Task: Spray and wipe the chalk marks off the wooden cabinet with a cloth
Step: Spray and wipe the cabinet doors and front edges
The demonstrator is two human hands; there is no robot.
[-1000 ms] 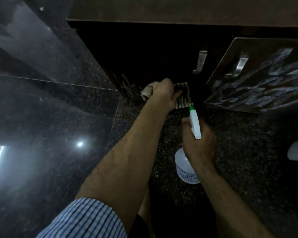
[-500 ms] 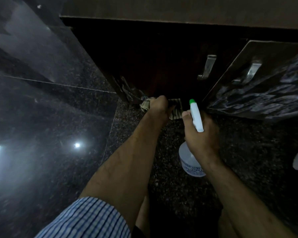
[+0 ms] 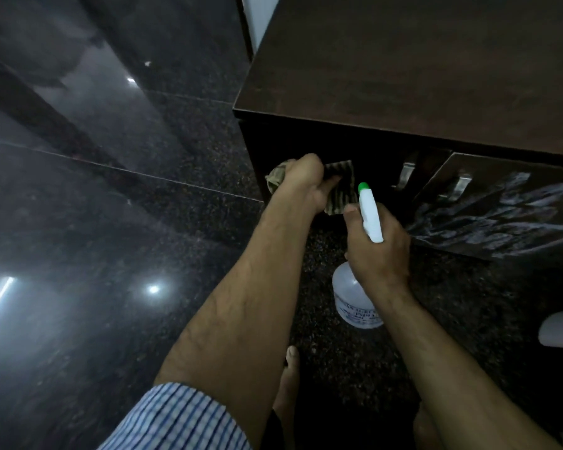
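Nearest the camera, at the bottom edge: a rolled blue-and-white striped sleeve point(image 3: 179, 420) on the left arm, and a bare foot point(image 3: 288, 381) on dark speckled stone floor point(image 3: 348, 362). Just beyond, right hand point(image 3: 376, 251) closed around the neck of a clear spray bottle point(image 3: 355, 300), white sprayer head with green tip point(image 3: 363, 186) aimed toward the cabinet; printed label on the bottle body, lettering too blurred to read. Farther on, left hand point(image 3: 303, 183) clenched on a striped cloth point(image 3: 338, 190), pressing it flat against the shadowed lower front of the wooden cabinet point(image 3: 403, 76), near its left corner. To the right of the cloth, two metal handles point(image 3: 407, 173), then an open cabinet door point(image 3: 501, 209) swung outward, its face smeared with white chalk marks point(image 3: 507, 219). Above, dark brown cabinet top, matte and bare. At the right edge, a pale rounded object point(image 3: 561, 329), cut off and unidentifiable. Across the left, polished black granite tiles with thin joint lines, mirroring small bright ceiling lights point(image 3: 153, 289) and one tube light. Dim room overall; pale wall strip at the far top.
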